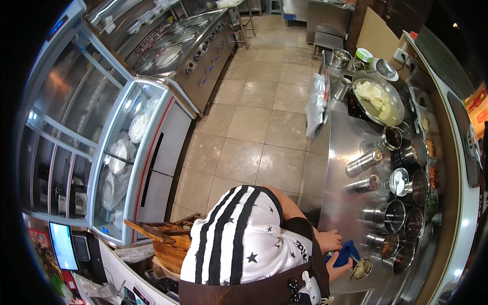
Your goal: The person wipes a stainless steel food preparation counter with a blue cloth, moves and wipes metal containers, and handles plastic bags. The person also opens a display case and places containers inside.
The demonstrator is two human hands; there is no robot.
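Note:
My left hand (330,241) lies low over the steel counter (343,207), its fingers bent beside a blue cloth (347,253). Whether it grips anything is unclear. Just below it, my right hand (340,270) has thumb and fingers around the cloth. A small shiny metal piece (330,253) shows between the hands, mostly hidden. Right of the right hand, a small metal bowl (362,268) holds pale, creamy food and what looks like a spoon.
Along the counter's far side stand steel pots (392,213), shaker cans (364,163) and a large pan (396,95) with pale slabs in liquid. Plastic bags (317,103) hang at the edge. Behind are a glass display fridge (131,145), a stove (202,49) and a wooden chair (171,251).

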